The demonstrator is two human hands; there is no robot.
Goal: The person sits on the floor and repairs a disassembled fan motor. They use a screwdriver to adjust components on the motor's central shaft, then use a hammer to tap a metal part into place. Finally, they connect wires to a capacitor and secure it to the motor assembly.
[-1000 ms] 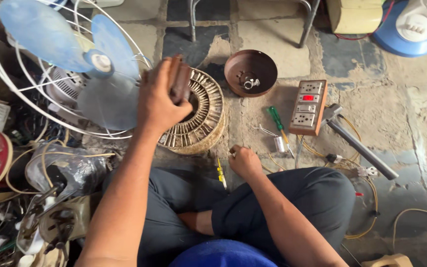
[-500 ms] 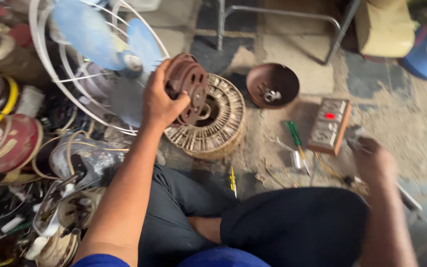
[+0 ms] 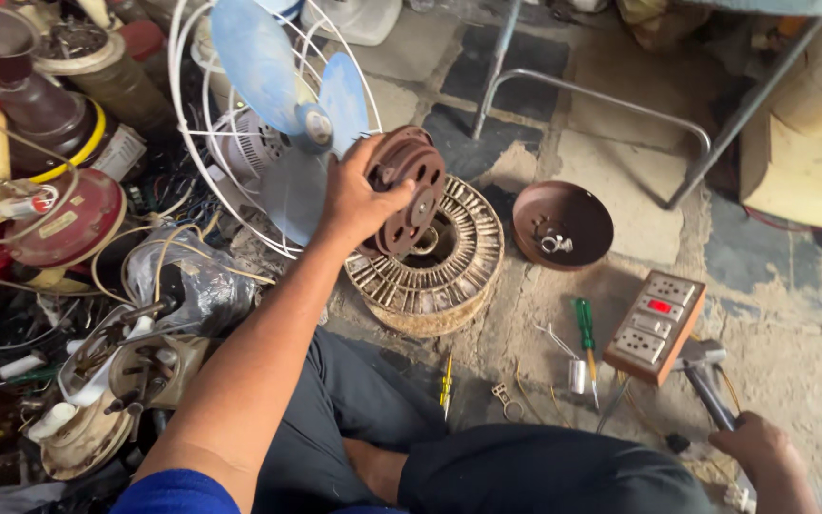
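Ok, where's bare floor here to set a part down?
Bare floor lies between the stator and the rusty bowl, and past the bowl under the metal frame. Left of the fan is crowded with parts and wires. By the socket board, small tools clutter the floor.

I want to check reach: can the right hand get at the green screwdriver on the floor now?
Probably yes: the right hand is low at the hammer, and the green screwdriver lies uncovered nearby.
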